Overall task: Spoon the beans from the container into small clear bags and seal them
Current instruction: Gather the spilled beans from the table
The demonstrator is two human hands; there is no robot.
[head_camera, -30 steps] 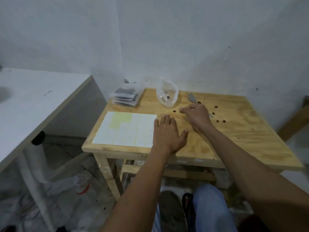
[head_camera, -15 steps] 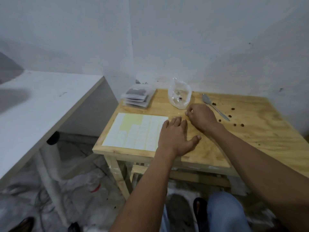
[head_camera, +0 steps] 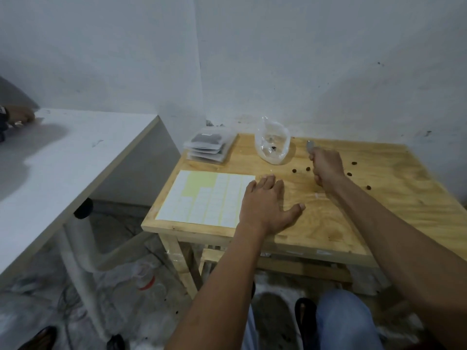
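Right hand [head_camera: 327, 170] fisted round spoon [head_camera: 309, 146], bowl end poking out top; left hand [head_camera: 265, 205] flat, fingers straight, holding nothing.

Wooden table [head_camera: 379, 223] carries everything: label sheet [head_camera: 202, 195] under left fingers' edge, stack of filled bags [head_camera: 208, 147] at back-left corner, open clear bag [head_camera: 271, 145] standing just left of spoon w/ only a few beans in it, loose beans [head_camera: 307, 169] scattered round right hand. No bean container visible. Judgement: step = gathering strays w/ spoon. Do it well by sliding spoon low & flat under each bean, left hand moving up to steady bag mouth, since thin bag likely tips when nudged.
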